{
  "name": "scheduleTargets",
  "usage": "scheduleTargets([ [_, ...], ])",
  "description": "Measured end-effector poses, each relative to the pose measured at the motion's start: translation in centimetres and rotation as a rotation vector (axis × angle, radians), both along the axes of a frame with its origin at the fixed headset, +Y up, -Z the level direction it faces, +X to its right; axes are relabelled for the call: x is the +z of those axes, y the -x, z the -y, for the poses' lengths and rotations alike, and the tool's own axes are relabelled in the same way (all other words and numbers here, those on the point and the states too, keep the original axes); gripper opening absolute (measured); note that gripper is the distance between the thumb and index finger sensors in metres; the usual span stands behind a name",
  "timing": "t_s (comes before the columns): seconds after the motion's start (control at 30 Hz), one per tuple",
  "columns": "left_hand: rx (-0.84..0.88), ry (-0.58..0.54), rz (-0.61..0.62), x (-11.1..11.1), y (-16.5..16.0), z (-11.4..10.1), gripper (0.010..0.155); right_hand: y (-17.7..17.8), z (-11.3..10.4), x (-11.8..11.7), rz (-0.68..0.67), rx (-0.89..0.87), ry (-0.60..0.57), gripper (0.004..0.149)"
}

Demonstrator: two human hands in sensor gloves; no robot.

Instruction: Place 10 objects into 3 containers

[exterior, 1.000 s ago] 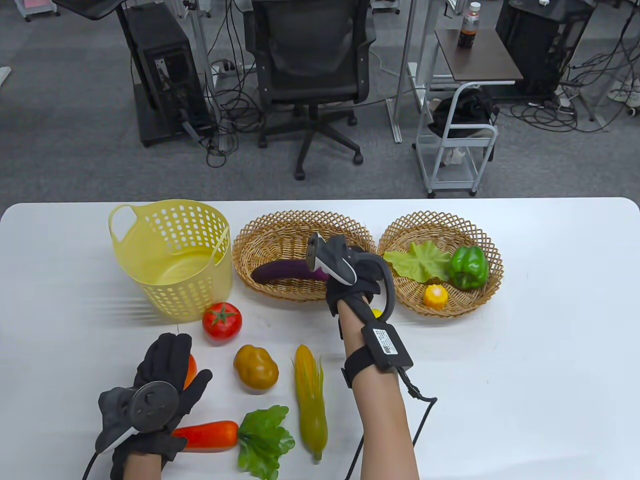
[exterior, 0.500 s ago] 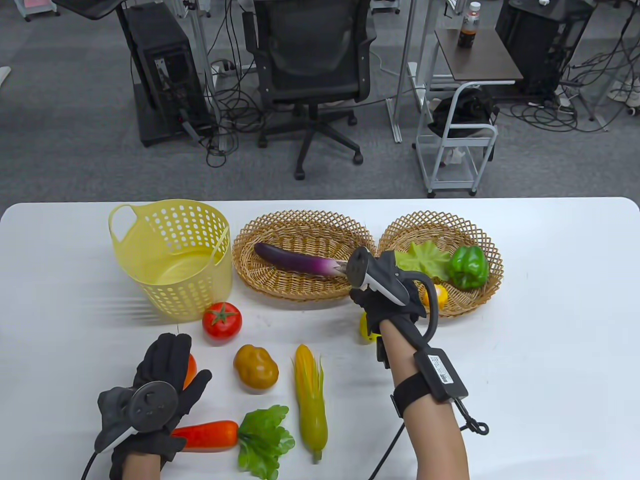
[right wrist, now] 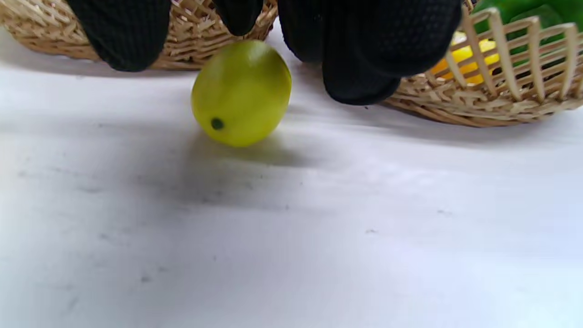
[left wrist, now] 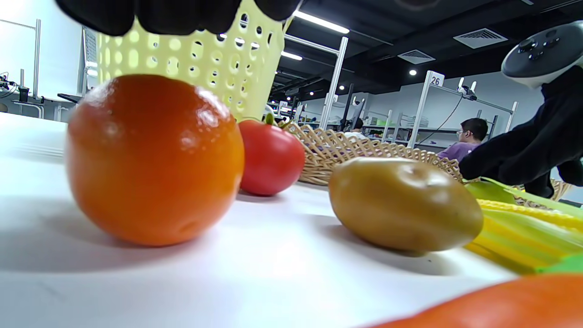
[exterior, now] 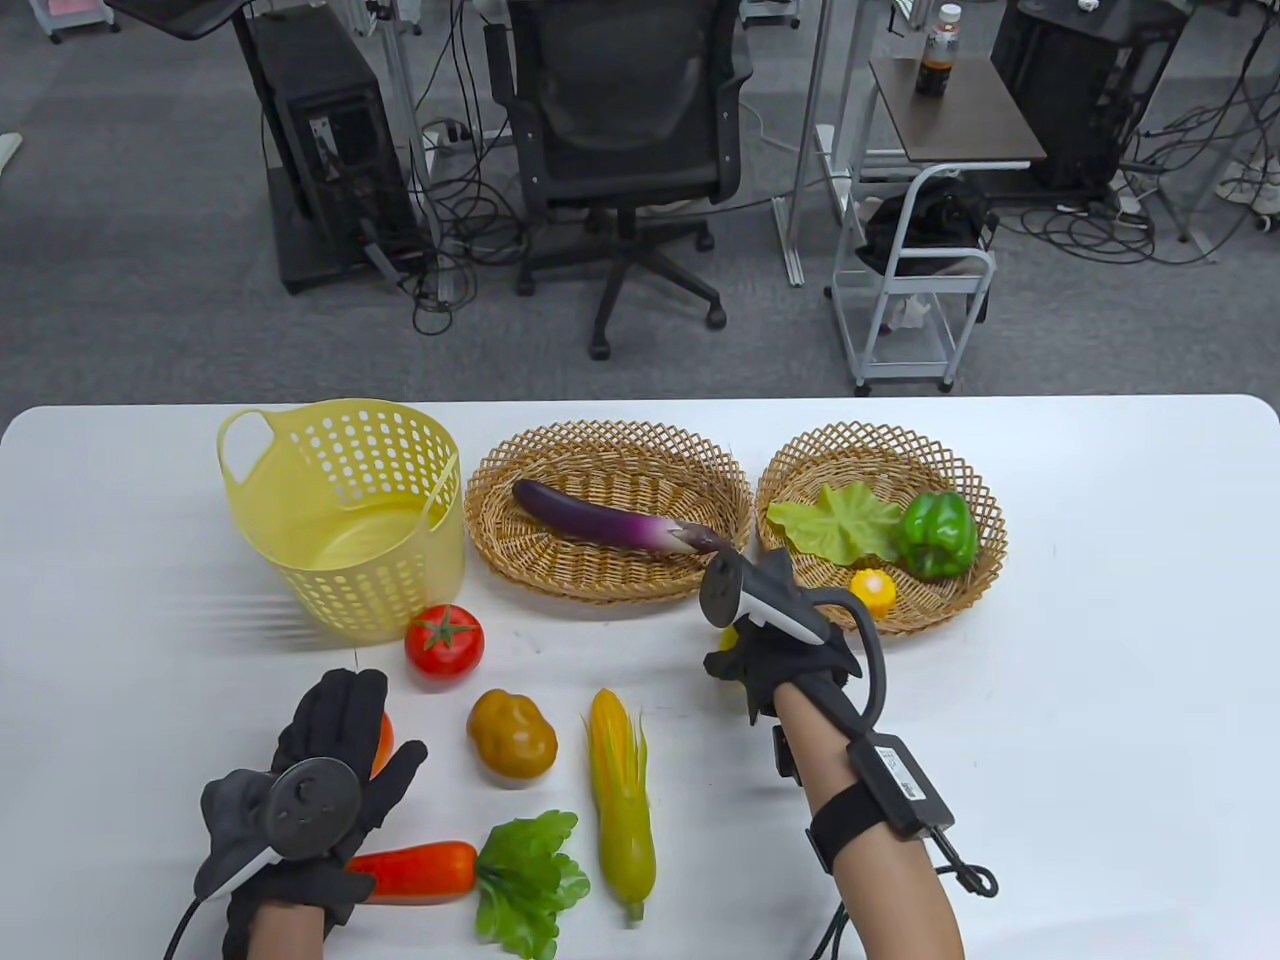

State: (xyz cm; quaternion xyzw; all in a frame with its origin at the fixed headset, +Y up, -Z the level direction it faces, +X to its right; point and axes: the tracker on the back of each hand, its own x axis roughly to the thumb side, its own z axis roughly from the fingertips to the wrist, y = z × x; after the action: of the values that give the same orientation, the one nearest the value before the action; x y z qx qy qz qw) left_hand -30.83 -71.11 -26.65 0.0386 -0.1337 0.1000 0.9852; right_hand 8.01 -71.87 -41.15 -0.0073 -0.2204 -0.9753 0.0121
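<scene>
A yellow-green lemon [right wrist: 241,93] lies on the white table between the two wicker baskets; in the table view only a sliver of it [exterior: 729,636] shows. My right hand [exterior: 765,655] hovers over it, fingers [right wrist: 364,54] spread above it and empty. A purple eggplant [exterior: 620,520] lies in the middle wicker basket [exterior: 500,545]. The right wicker basket [exterior: 975,590] holds a lettuce leaf [exterior: 835,520], a green pepper [exterior: 937,533] and a small yellow piece [exterior: 872,592]. My left hand [exterior: 335,720] lies open over an orange [left wrist: 152,157].
A yellow plastic basket [exterior: 340,590] stands at the back left. On the table lie a tomato [exterior: 444,642], a potato [exterior: 512,737], a corn cob [exterior: 622,800] and a carrot [exterior: 415,870] with green leaves [exterior: 530,880].
My right hand let go of the eggplant, which now lies in the middle basket, and drew back to the right and down over the lemon. The left hand has barely moved.
</scene>
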Motion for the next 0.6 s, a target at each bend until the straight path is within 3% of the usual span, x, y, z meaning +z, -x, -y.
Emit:
scheduleTargets([
  [0.37,0.016,0.021,-0.014,-0.4,0.5,0.5,0.076,-0.3,2.8,-0.2,-0.021,-0.041,-0.059,0.080],
  [0.6,0.013,0.028,-0.018,-0.5,0.5,0.5,0.075,-0.8,3.0,-0.2,-0.027,-0.119,-0.104,0.074],
])
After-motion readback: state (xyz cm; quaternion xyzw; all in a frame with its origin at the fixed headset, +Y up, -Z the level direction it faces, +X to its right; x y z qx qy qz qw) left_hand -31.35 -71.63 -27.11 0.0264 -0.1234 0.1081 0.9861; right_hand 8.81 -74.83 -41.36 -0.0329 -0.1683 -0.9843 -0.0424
